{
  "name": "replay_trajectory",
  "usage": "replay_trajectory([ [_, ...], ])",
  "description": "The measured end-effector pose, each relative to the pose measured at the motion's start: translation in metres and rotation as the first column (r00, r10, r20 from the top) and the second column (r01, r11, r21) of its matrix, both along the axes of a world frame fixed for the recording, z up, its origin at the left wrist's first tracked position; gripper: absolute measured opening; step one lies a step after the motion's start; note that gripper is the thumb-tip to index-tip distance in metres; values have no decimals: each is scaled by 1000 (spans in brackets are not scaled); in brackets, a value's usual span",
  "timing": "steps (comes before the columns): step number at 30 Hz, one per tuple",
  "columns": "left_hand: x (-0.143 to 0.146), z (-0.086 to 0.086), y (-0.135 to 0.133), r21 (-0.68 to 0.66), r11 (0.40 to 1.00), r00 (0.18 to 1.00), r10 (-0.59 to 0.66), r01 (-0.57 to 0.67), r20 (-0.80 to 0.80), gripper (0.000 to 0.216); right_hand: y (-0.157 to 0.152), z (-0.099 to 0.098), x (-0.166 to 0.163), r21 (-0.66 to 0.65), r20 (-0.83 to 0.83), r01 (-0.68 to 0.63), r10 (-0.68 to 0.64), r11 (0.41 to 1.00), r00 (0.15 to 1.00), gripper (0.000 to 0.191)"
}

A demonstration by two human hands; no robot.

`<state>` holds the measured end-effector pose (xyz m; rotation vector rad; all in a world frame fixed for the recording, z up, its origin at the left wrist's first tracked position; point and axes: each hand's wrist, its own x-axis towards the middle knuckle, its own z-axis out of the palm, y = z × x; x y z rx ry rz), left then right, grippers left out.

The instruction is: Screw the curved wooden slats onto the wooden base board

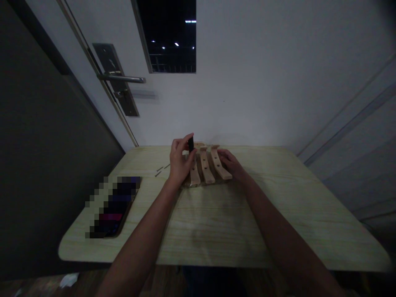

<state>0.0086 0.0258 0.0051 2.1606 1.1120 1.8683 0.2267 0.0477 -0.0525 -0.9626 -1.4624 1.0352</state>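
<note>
Three curved wooden slats [206, 166] with holes lie side by side on a flat base near the far edge of a light wooden table [222, 222]. My left hand [180, 160] is closed around a small black tool [191, 144], held upright over the leftmost slat. My right hand [232, 164] rests flat on the right side of the slats, fingers stretched out against the rightmost one.
Several small dark screws [162, 169] lie on the table left of the slats. A phone [115, 208] lies at the table's left front. Behind stands a white wall with a dark window [168, 37], and a door with a metal handle [121, 77] at left.
</note>
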Motion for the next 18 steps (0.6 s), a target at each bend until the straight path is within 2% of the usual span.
replay_trajectory([
  [2,0,-1,1,-13,1000,1000,-18,18,17,49,-1,-1,-2,-3,-9,11,-11,1000,1000,29],
  [7,1,-6,2,-56,986,984,-149,155,99,53,-3,0,-3,2,3,27,-27,1000,1000,27],
  [11,1,-5,1,-57,979,979,-193,197,67,47,-6,4,-2,10,20,4,-4,1000,1000,26],
  [13,1,-4,1,-45,983,983,-176,179,57,47,-7,5,-2,18,27,5,-5,1000,1000,27],
  [18,0,-1,1,-6,1000,999,-10,10,33,45,-5,4,-2,42,49,33,-35,999,998,27],
])
